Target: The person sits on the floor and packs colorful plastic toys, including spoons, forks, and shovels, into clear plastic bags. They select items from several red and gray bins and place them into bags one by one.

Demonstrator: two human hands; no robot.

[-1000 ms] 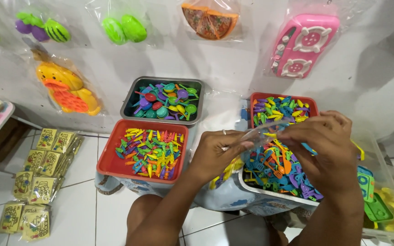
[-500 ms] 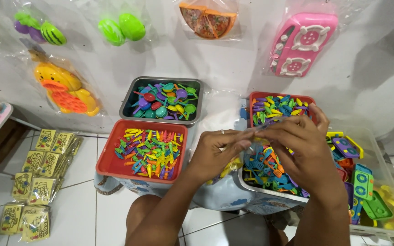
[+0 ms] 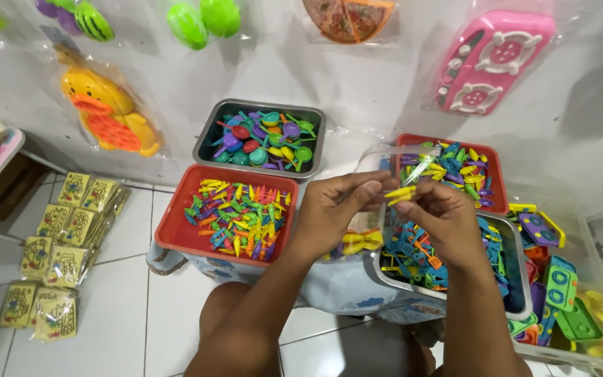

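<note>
Both hands, left hand (image 3: 340,209) and right hand (image 3: 441,220), pinch yellow toy pieces (image 3: 399,194) into a clear bag (image 3: 392,164) above the metal tray (image 3: 518,279); sealing likely follows.

Person's own body, seen from above. Both forearms are showing bare to the lower edge of the view, with no sleeve reaching them. The left hand (image 3: 336,209) and right hand (image 3: 441,220) are showing bare fingers. Bare knees are appearing between the forearms, below the hands.
</note>
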